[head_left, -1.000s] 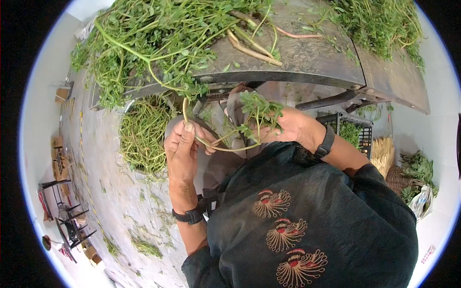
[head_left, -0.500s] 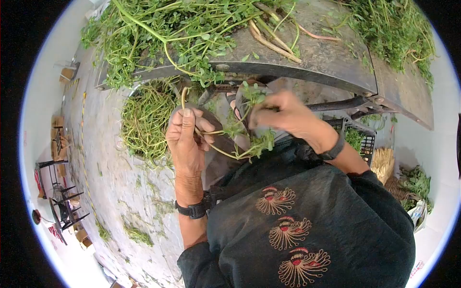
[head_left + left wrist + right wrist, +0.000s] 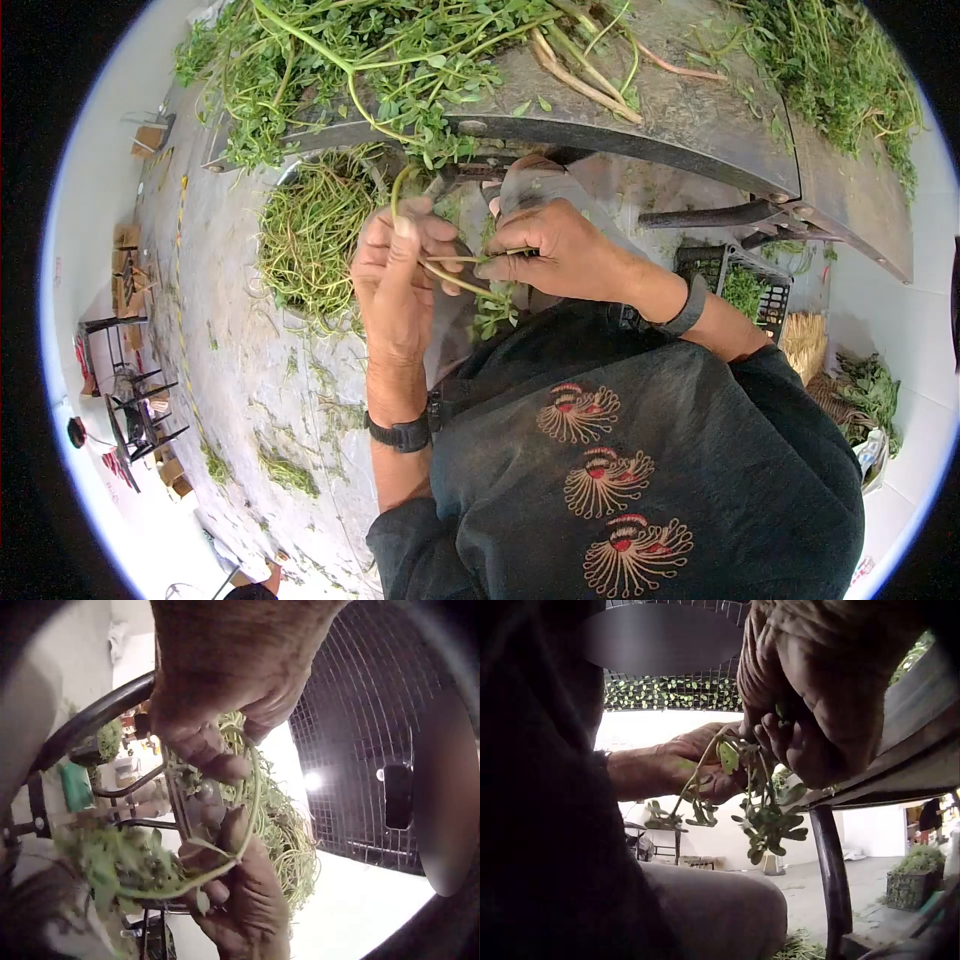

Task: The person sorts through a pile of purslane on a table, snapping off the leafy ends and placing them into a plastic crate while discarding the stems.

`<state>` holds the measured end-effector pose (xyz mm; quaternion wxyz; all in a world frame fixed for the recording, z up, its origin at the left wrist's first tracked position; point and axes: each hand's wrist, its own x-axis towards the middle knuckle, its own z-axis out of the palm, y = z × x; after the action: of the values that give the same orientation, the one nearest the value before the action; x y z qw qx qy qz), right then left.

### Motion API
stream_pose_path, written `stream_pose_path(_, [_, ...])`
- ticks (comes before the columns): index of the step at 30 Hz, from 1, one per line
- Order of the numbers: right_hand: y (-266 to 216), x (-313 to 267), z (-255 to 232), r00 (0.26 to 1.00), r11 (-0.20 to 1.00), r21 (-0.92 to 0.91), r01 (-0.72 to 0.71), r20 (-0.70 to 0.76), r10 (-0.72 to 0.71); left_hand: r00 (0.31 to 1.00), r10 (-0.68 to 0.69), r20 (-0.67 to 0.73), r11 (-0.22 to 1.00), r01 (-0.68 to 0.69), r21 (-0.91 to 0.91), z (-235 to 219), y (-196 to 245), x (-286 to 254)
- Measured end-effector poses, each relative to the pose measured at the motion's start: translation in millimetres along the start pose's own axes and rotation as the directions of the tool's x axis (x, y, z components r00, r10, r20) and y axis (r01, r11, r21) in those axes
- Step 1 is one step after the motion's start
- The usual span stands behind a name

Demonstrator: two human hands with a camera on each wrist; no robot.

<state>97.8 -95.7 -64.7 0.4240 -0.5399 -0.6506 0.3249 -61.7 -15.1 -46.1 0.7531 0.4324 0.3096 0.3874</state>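
Observation:
My left hand (image 3: 395, 275) grips a thick, curved purslane stem (image 3: 468, 282) between thumb and fingers, its upper end arching above the thumb. Close beside it on the right, my right hand (image 3: 575, 255) pinches a thin side shoot of the same stem with thumb and fingertips. In the left wrist view the stem (image 3: 255, 802) bows from the left hand (image 3: 217, 682) past the right hand (image 3: 251, 900). Small paddle-shaped leaves (image 3: 769, 829) hang below the hands in the right wrist view. The right palm hides part of the shoot.
A heap of leafy purslane (image 3: 400, 60) covers the left of the wooden table (image 3: 690, 140), with another pile (image 3: 850, 80) on the right. Below on the left stands a container of stripped stems (image 3: 315, 240). A black crate (image 3: 735, 280) with greens stands under the table's right side.
My right hand has moved left from the leafy part of the purslane to pinch a shoot near my left hand. The left hand keeps its grip; the head view has shifted slightly.

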Motion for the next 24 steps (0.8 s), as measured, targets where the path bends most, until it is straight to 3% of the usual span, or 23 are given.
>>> stream_pose_path(1, [0, 0, -1, 1.000, 1.000, 0.000, -0.001, -0.001, 0.001, 1.000, -0.001, 0.000, 1.000, 0.001, 0.000, 0, -5, -3])
stream_pose_path(3, [0, 0, -5, 0.995, 0.995, -0.099, 0.032, 0.100, -0.022, 0.998, -0.039, 0.050, 0.973, 0.027, 0.229, -4, -15, -10])
stream_pose_path(4, [2, 0, -6, 0.995, 0.995, -0.098, 0.029, 0.099, -0.019, 0.998, -0.043, 0.051, 0.973, 0.030, 0.229, -5, -14, -11])
stream_pose_path(6, [6, -1, -5, 0.988, 0.956, -0.258, 0.138, 0.105, -0.114, 0.995, -0.035, 0.097, 0.895, -0.012, 0.446, -6, -10, -15])
stream_pose_path(8, [4, 1, -10, 0.989, 0.927, -0.353, 0.128, 0.110, -0.094, 0.996, -0.065, 0.058, 0.877, 0.030, 0.480, -6, -10, -15])
stream_pose_path(10, [-5, 3, -15, 0.990, 0.886, -0.447, 0.122, 0.112, -0.080, 0.998, -0.050, 0.037, 0.764, 0.014, 0.645, -5, -8, -15])
stream_pose_path(12, [-22, 0, -17, 0.951, 0.795, -0.550, 0.255, 0.292, -0.103, 1.000, 0.007, 0.021, 0.746, -0.019, 0.666, -16, -17, -8])
stream_pose_path(13, [-33, 0, -22, 0.950, 0.797, -0.547, 0.256, 0.294, -0.104, 0.998, 0.063, 0.004, 0.726, -0.049, 0.686, -22, -18, -6])
stream_pose_path(14, [-45, -2, -29, 0.937, 0.911, -0.315, 0.265, 0.306, -0.167, 0.998, 0.062, 0.001, 0.725, -0.046, 0.687, -25, -16, -5])
stream_pose_path(15, [-50, -3, -33, 0.925, 0.963, -0.064, 0.261, 0.301, -0.231, 0.996, -0.013, -0.088, 0.782, 0.065, 0.620, -26, -12, -4])
stream_pose_path(16, [-45, -3, -37, 0.925, 0.963, -0.064, 0.260, 0.301, -0.230, 0.981, -0.095, -0.168, 0.825, 0.172, 0.538, -27, -11, -3])
stream_pose_path(18, [-28, 4, -46, 0.982, 0.988, 0.030, 0.151, 0.112, -0.153, 0.984, -0.106, -0.141, 0.857, 0.162, 0.489, -26, -11, -4])
stream_pose_path(19, [-23, 8, -50, 0.978, 0.975, 0.190, -0.117, 0.191, 0.080, 0.976, -0.156, -0.150, 0.873, 0.207, 0.441, -22, -9, -4])
stream_pose_path(20, [-14, 10, -48, 0.979, 0.976, 0.186, -0.113, 0.188, 0.078, 0.967, -0.204, -0.154, 0.886, 0.249, 0.391, -18, -8, -4])
stream_pose_path(22, [7, 12, -33, 0.954, 0.872, 0.393, -0.292, 0.183, 0.237, 0.971, -0.215, -0.100, 0.907, 0.237, 0.348, -15, -6, -4])
stream_pose_path(24, [13, 6, -18, 0.936, 0.833, 0.432, -0.346, 0.227, 0.270, 0.971, -0.229, -0.061, 0.923, 0.237, 0.303, -16, -5, -5])
